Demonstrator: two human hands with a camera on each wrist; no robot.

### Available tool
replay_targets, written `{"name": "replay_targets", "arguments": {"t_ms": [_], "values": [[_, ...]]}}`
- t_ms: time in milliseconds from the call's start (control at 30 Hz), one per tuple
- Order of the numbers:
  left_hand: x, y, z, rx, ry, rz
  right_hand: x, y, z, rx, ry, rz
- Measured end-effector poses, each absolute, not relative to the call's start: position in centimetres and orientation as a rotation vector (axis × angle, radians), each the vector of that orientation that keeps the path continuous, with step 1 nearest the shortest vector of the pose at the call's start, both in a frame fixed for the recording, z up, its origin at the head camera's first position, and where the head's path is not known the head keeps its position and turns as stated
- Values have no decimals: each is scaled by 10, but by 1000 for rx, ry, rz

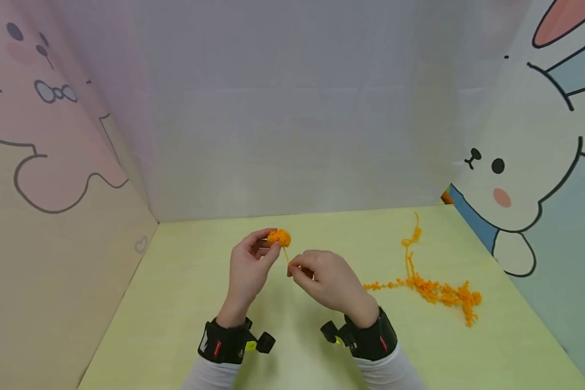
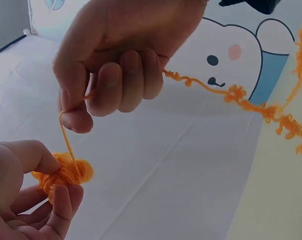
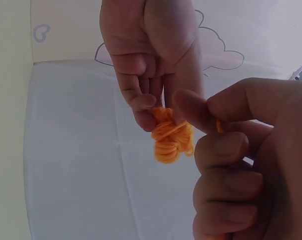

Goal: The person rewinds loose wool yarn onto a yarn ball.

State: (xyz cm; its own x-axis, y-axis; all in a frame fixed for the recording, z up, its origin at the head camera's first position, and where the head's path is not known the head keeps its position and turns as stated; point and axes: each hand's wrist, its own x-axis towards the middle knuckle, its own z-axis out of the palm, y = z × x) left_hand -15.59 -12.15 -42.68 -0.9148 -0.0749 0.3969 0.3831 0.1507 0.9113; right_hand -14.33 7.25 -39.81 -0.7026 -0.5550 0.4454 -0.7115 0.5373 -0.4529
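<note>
My left hand [image 1: 251, 265] pinches a small ball of orange yarn [image 1: 280, 237] between thumb and fingertips, above the table. In the left wrist view the wound strands of the yarn ball [image 2: 66, 172] show between the fingers. A single taut strand [image 1: 286, 254] runs from it to my right hand [image 1: 329, 276], whose thumb and forefinger pinch it. The other right fingers curl inward, and the strand passes through them, coming out on the far side as a kinked length [image 2: 205, 86]. The right wrist view shows the yarn ball [image 3: 171, 137] just beyond the right thumb.
A loose, crinkled heap of orange yarn [image 1: 439, 291] lies on the pale yellow table [image 1: 175, 303] to the right, one tail stretching toward the back and another toward my right wrist. White cloth [image 1: 292, 108] hangs behind the table; panels with cartoon animals [image 1: 531, 206] flank it.
</note>
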Motion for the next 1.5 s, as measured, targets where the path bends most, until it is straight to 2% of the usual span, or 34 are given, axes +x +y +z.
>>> {"name": "replay_targets", "arguments": {"t_ms": [233, 467, 1233, 1500], "values": [[-158, -120, -428, -495, -2193, -1322, -142, 77, -396, 1092, -2384, 904], [-158, -118, -429, -607, -2218, -1202, -144, 81, -395, 1053, -2314, 927], [-149, -120, -417, -813, -2274, -1264, -152, 92, -391, 837, -2252, 1030], [-140, -123, -405, -945, -2230, -1664, -155, 95, -392, 789, -2281, 1133]]}}
